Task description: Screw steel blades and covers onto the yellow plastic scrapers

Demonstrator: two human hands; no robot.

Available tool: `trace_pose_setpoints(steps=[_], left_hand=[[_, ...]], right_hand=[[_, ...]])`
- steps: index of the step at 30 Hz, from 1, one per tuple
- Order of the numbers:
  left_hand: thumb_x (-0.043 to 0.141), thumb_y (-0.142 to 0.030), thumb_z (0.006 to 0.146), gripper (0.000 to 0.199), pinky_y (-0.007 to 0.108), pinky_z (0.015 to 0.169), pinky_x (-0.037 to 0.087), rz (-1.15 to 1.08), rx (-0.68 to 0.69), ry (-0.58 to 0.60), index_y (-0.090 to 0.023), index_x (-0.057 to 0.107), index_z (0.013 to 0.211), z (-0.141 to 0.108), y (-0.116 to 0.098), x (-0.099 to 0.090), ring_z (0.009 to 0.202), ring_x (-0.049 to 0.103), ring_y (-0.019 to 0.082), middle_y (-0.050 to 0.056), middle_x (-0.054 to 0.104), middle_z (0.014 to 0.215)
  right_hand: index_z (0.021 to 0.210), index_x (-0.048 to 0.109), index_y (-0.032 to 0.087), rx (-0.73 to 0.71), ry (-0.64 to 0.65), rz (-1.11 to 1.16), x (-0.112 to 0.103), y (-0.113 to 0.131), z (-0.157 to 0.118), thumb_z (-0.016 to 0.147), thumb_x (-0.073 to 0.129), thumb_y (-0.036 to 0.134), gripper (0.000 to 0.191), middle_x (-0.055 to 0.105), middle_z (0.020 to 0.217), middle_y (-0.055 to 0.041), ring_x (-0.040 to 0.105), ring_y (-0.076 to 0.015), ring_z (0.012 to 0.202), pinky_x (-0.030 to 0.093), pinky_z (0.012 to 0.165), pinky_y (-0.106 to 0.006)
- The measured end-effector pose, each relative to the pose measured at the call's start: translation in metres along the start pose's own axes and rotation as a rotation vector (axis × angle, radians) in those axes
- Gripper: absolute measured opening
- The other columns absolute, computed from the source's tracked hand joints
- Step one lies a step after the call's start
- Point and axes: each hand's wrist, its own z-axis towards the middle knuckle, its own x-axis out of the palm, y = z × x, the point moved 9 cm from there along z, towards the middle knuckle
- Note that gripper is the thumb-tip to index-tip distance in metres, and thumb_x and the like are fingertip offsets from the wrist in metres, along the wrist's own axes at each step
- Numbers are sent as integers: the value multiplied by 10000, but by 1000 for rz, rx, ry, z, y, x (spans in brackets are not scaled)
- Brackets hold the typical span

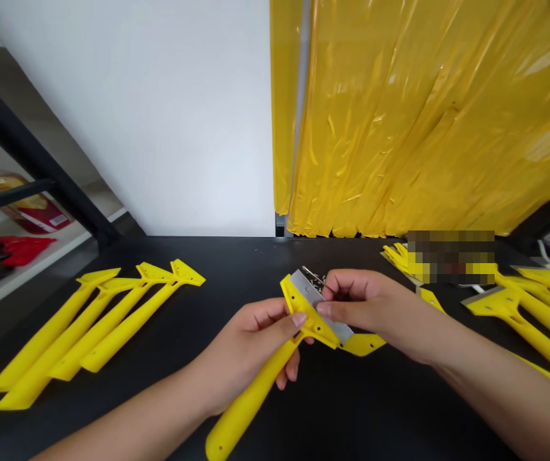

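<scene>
My left hand (260, 346) is closed round the neck of a yellow scraper (260, 397), its thumb pressed on the head and the handle slanting down toward me. Flat against that head lies a grey metal blade (309, 292). My right hand (365, 304) pinches the blade's outer edge between thumb and fingers. A thin metal rod (312, 276) shows beside the right fingertips; whether they hold it I cannot tell. Just under the blade's lower end is a loose yellow plate (365, 344) with small holes. Small screws (317, 282) lie behind the right fingers, partly hidden.
Several yellow scrapers without blades (125, 307) lie in a row at left on the black table (159, 410). At right are scrapers with blades (495, 304) and a heap of yellow pieces (394, 256). A white panel (183, 115) and yellow plastic sheeting (423, 115) stand behind.
</scene>
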Motion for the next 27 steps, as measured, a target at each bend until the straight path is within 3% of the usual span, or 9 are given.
trace_pose_setpoints(steps=[4, 8, 20, 23, 27], left_hand=[[708, -498, 961, 325, 166, 467, 493, 38, 18, -18, -175, 680, 933, -2, 1, 0, 520, 566, 90, -24, 604, 638], [680, -559, 960, 386, 162, 435, 472, 104, -5, -35, -175, 653, 925, -1, 6, -2, 487, 524, 86, -49, 551, 582], [661, -618, 937, 464, 161, 339, 447, 158, -64, -112, -188, 619, 769, 1, 7, -7, 355, 515, 96, -41, 562, 447], [643, -608, 948, 471, 158, 322, 432, 129, -71, -107, -186, 622, 738, 1, 6, -9, 330, 507, 98, -30, 562, 421], [628, -563, 972, 445, 158, 320, 434, 99, -31, -143, -186, 634, 736, 3, -1, -17, 319, 499, 95, -32, 564, 419]], right_hand=[[847, 609, 198, -20, -13, 10, 6, -6, 8, 791, 878, 480, 394, 600, 750, 41, 506, -123, 712, 392, 662, -255], [904, 657, 187, -58, 42, -31, 13, -7, 10, 880, 786, 540, 377, 630, 807, 3, 521, -149, 765, 418, 718, -293], [859, 631, 209, -52, 5, -115, 24, 1, 2, 877, 784, 432, 271, 533, 766, 47, 453, -127, 725, 372, 658, -267], [863, 631, 222, -59, -31, -233, 13, 4, 0, 913, 732, 502, 301, 505, 742, 45, 434, -130, 690, 358, 622, -271], [851, 681, 242, -99, -56, -668, -21, 12, -12, 1024, 527, 510, 354, 622, 792, -7, 548, -175, 734, 401, 668, -311]])
